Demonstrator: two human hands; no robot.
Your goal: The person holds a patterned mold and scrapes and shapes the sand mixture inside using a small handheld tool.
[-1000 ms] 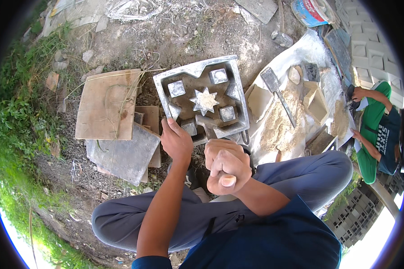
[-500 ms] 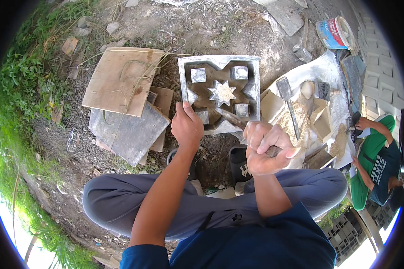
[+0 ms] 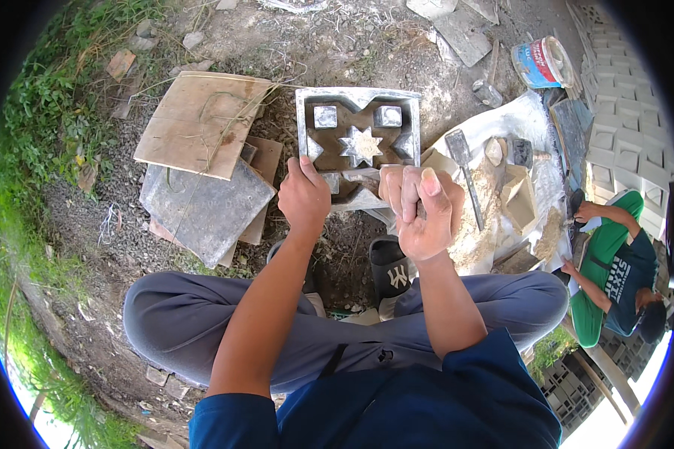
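A square grey mould (image 3: 358, 95) lies in front of me, with square blocks near its corners and an eight-pointed star in the middle topped with sandy powder. My left hand (image 3: 305, 196) is closed on the mould's near left edge, thumb and fingers gripping the rim. Over the near right corner, my right hand (image 3: 424, 209) is clenched in a fist round a stick-like tool (image 3: 361, 174). Only a short brownish length of it shows, pointing left into the mould; my fingers hide the rest, so its exact kind cannot be made out.
Left of the mould, a plywood sheet (image 3: 202, 123) lies on stacked grey boards (image 3: 206, 202). To the right, a white sack (image 3: 528, 120) bears sandy powder (image 3: 475, 239) and a flat-bladed tool (image 3: 468, 176). A paint bucket (image 3: 539, 63) stands beyond; another person (image 3: 614, 266) sits far right.
My right hand has moved slightly up and left, turning so that less of the tool shows. My left hand stays on the mould's edge. The whole view has shifted a little.
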